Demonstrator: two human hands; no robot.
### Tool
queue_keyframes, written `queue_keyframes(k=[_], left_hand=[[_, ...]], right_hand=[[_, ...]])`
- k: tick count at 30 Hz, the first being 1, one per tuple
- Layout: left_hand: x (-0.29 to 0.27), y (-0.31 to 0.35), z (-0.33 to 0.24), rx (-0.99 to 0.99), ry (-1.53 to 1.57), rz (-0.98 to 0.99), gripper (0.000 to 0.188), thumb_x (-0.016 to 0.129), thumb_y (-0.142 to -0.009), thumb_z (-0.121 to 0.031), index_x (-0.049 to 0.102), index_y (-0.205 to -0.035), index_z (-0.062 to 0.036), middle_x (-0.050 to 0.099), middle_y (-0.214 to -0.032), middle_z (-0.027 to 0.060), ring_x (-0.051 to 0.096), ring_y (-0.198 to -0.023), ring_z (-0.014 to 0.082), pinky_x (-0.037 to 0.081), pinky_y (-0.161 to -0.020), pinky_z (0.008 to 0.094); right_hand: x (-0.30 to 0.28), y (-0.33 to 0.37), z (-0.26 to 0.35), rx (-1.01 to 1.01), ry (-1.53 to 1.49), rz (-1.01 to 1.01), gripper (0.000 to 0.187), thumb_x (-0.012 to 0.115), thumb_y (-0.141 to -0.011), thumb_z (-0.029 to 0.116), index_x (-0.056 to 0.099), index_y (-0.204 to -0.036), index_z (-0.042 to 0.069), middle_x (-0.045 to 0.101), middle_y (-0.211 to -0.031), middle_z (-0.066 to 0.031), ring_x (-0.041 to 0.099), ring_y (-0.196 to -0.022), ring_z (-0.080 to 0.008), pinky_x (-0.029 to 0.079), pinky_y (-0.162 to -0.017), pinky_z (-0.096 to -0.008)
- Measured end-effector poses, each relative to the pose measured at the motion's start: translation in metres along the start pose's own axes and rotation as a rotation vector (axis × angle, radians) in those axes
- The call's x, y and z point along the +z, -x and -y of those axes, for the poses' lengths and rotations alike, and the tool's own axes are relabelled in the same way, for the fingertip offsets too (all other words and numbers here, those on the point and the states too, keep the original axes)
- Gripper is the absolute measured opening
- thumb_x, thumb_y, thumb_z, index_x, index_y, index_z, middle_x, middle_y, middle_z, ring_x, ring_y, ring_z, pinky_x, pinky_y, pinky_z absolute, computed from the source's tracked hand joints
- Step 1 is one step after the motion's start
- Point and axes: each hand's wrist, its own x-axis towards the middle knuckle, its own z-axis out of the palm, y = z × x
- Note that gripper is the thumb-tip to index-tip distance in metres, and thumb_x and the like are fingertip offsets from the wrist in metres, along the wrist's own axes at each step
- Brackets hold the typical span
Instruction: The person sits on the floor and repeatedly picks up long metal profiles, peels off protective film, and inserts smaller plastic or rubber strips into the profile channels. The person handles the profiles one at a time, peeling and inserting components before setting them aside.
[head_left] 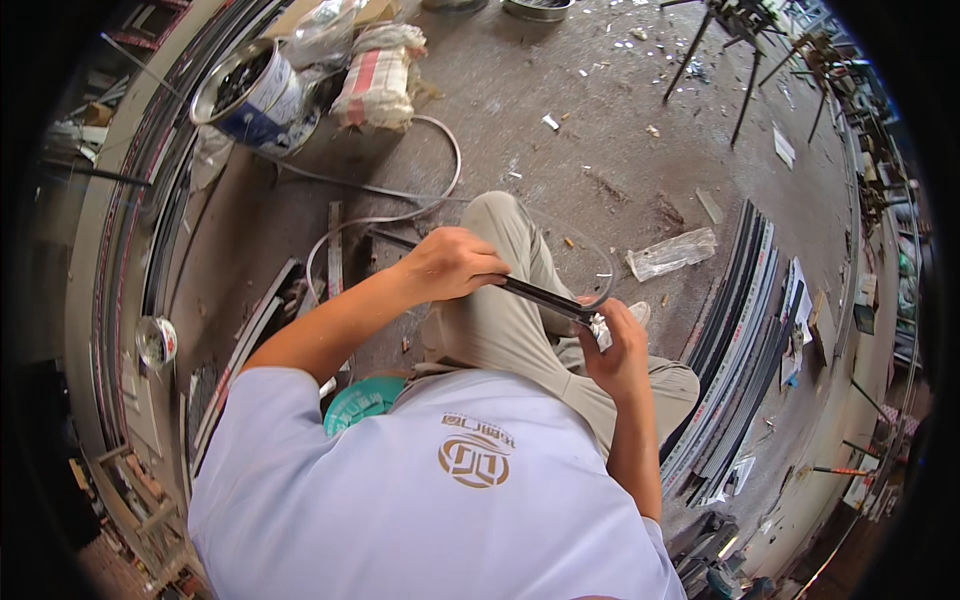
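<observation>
Across my lap lies a long dark metal profile (541, 296), sloping down from left to right. My left hand (455, 264) is closed round it over my raised knee, with the back of the hand up. At the profile's right end the fingers of my right hand (622, 347) are closed on it, the thumb beneath. A thin grey flexible strip (459, 162) loops over the floor. A fine curved length of it appears to pass my knee and reach the profile beside my right fingers; its very end is hidden there.
Stacked long profiles (735, 335) lie to my right, with a crumpled clear plastic wrapper (672, 254) near them. A blue and white bucket (262, 100) and a wrapped bundle (378, 88) stand far left. A thin-legged metal stand (745, 90) is at the far right. Scraps litter the floor.
</observation>
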Motion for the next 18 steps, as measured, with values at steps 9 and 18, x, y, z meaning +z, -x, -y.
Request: queue_keyframes(k=[9, 18], left_hand=[[0.011, 0.038, 0.064, -0.049, -0.073, 0.104, 0.011, 0.077, -0.085, -0.016, 0.074, -0.094, -0.0108, 0.069, -0.084, 0.0039, 0.071, -0.08, 0.0271, 0.057, -0.069, 0.0393], [-0.001, 0.055, 0.092, -0.098, -0.199, 0.192, 0.012, 0.076, -0.087, -0.023, 0.075, -0.094, -0.013, 0.069, -0.086, 0.0031, 0.071, -0.082, 0.0268, 0.058, -0.07, 0.0399]], right_hand=[[-0.001, 0.044, -0.048, 0.121, 0.12, -0.02, 0.037, 0.079, -0.082, -0.001, 0.07, -0.118, 0.003, 0.074, -0.102, -0.0167, 0.071, -0.096, -0.0386, 0.056, -0.083, -0.0417], [0.0, 0.069, -0.083, 0.325, 0.04, -0.011, 0.036, 0.077, -0.087, 0.0, 0.069, -0.122, -0.001, 0.076, -0.108, -0.0183, 0.073, -0.104, -0.0342, 0.054, -0.094, -0.0383]])
